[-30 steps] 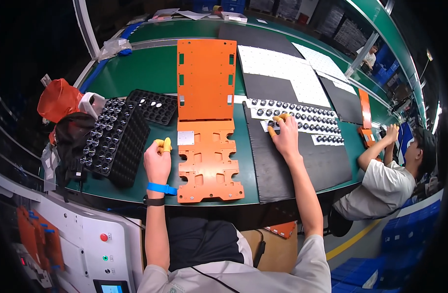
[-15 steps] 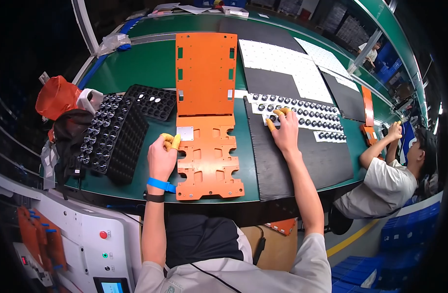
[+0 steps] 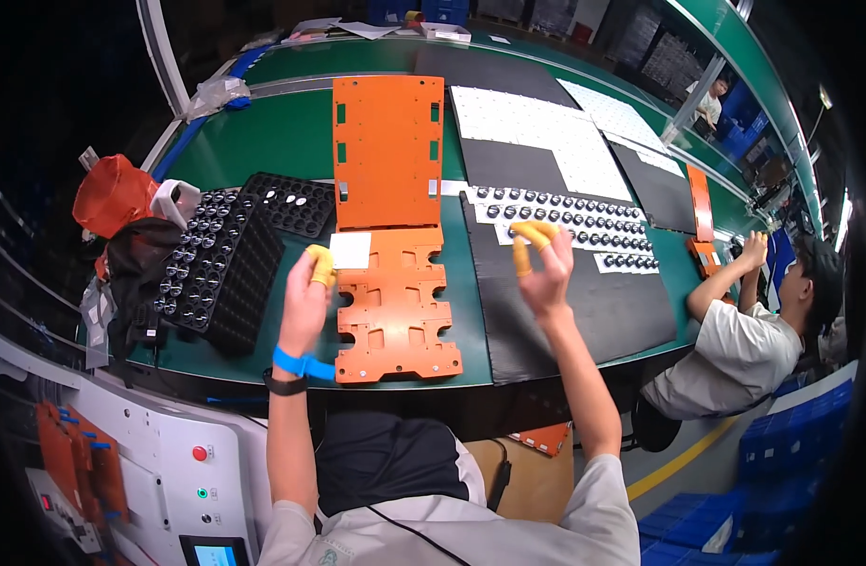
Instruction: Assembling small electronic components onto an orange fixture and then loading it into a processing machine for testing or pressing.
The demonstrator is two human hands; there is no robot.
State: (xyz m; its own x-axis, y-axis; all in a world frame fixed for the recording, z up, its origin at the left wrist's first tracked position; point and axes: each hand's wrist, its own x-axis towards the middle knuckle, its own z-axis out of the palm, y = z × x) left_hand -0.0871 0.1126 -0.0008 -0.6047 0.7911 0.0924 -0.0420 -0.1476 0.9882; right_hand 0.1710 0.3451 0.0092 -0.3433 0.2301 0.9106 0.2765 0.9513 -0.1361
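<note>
My left hand (image 3: 306, 292), with yellow finger cots on its fingertips, pinches a thin white square plate (image 3: 352, 251) by its left edge. That plate overlaps the upper left of the lower panel of an orange hinged fixture (image 3: 393, 316), whose other panel (image 3: 388, 151) is folded back flat. My right hand (image 3: 548, 275), also in yellow cots, is curled over the left end of rows of black round parts on white square plates (image 3: 584, 219). Whatever its fingertips hold, if anything, is hidden. A black mat (image 3: 565, 321) lies under the rows.
Black trays of clear round lenses (image 3: 201, 255) and a second black tray (image 3: 296, 201) stand left, by an orange bag (image 3: 112, 196). White sheets (image 3: 518, 123) cover the mat's far part. A co-worker (image 3: 744, 330) sits at right. A control panel (image 3: 183, 462) stands lower left.
The white plate by my left hand has shifted up and left and now looks plain white. My right hand has lifted slightly, its fingers curling inward. The whole view has shifted slightly.
</note>
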